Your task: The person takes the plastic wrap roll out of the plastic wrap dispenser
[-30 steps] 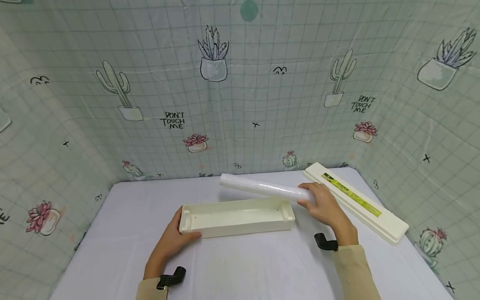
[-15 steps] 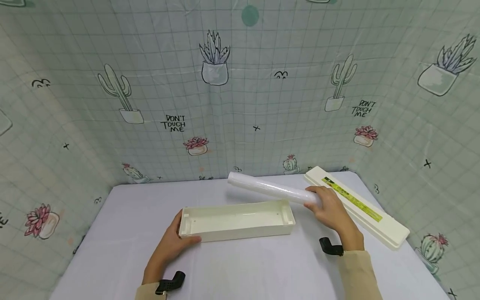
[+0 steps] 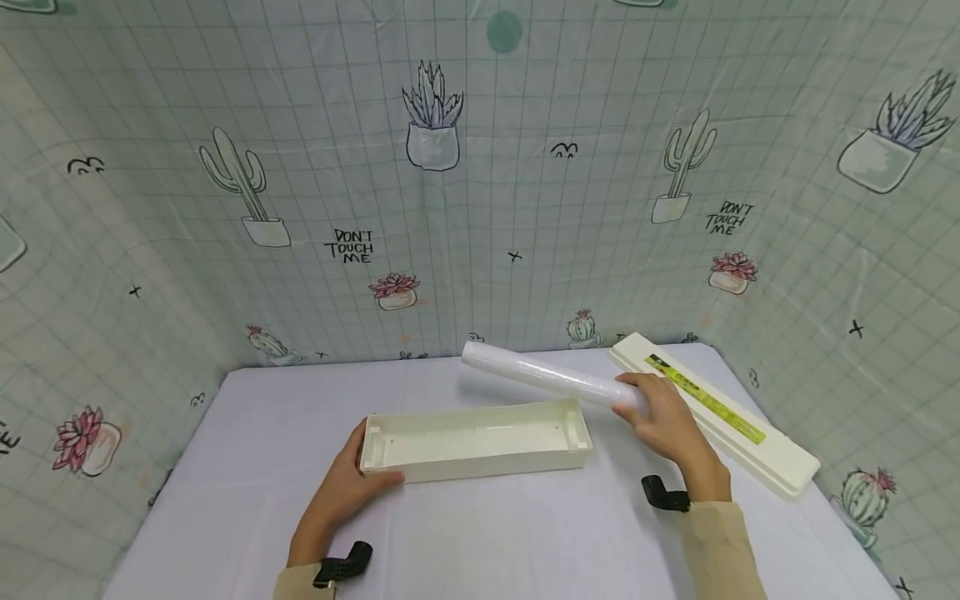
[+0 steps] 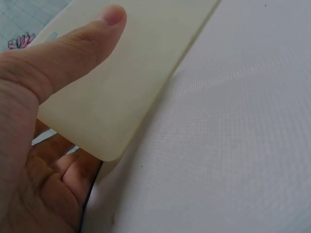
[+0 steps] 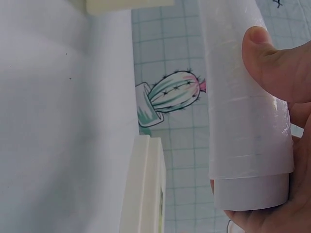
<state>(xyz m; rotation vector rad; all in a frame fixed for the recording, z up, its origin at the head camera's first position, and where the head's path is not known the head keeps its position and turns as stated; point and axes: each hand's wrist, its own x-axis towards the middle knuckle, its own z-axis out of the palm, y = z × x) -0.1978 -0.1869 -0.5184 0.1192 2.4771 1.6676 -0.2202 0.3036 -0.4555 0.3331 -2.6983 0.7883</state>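
A long cream plastic box [image 3: 480,467], with no lid on it, sits in the middle of the table. My left hand [image 3: 348,479] grips its left end, the thumb on the front wall; in the left wrist view the thumb [image 4: 73,56] lies along the box wall [image 4: 126,92] and the other fingers are partly hidden round the end. Behind and above the box, my right hand [image 3: 660,417] holds a white roll of plastic wrap [image 3: 543,372] by its right end. In the right wrist view the film overlaps a paler core [image 5: 250,191] at the roll's end.
To the right lies a long cream lid [image 3: 716,412] with a yellow-green label, slanting across the table corner. A white cloth covers the table [image 3: 480,542]. Cactus-printed fabric [image 3: 465,208] hangs at the back and both sides.
My right hand has shifted a little to the right with the roll of plastic wrap, mostly in the first half second. The left hand and the box stay in place.
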